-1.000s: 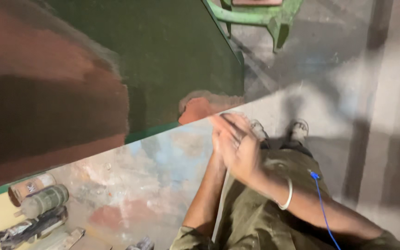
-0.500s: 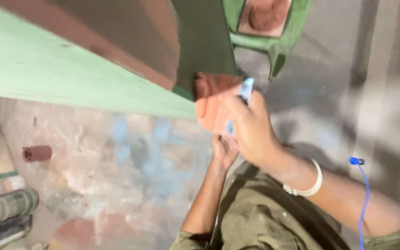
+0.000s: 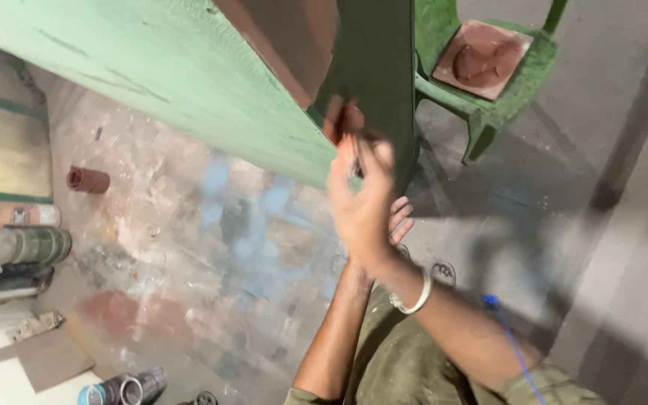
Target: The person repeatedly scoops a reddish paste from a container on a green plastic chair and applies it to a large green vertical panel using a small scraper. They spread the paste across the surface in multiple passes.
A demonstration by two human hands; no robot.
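1. Right hand point(image 3: 365, 206) raised in front of the corner of a green board point(image 3: 166, 82), fingers loosely spread and blurred; nothing clearly gripped, though fingertips point(image 3: 354, 150) reach up to a reddish-brown pad point(image 3: 348, 120) at the board's edge. Cannot tell whether the pad is pinched or only touched.
2. Pale bangle point(image 3: 414, 296) around the right wrist; thin blue cord point(image 3: 511, 337) running along the forearm.
3. Left hand point(image 3: 399, 221) mostly hidden behind the right one, only a few fingertips showing just beside it; grip impossible to judge.
4. Green board tilted across the upper left, darker brown face point(image 3: 286, 37) meeting it at the corner.
5. Green plastic chair point(image 3: 489, 112) to the upper right, carrying a reddish-brown square sheet point(image 3: 481, 60) on its seat.
6. Paint-stained concrete floor point(image 3: 211, 247) below.
7. Small brown roll point(image 3: 88, 180) lying on the floor, well apart from the hands.
8. Tins and rolls point(image 3: 24, 244) grouped at the left edge; more tins point(image 3: 125, 388) at the bottom.
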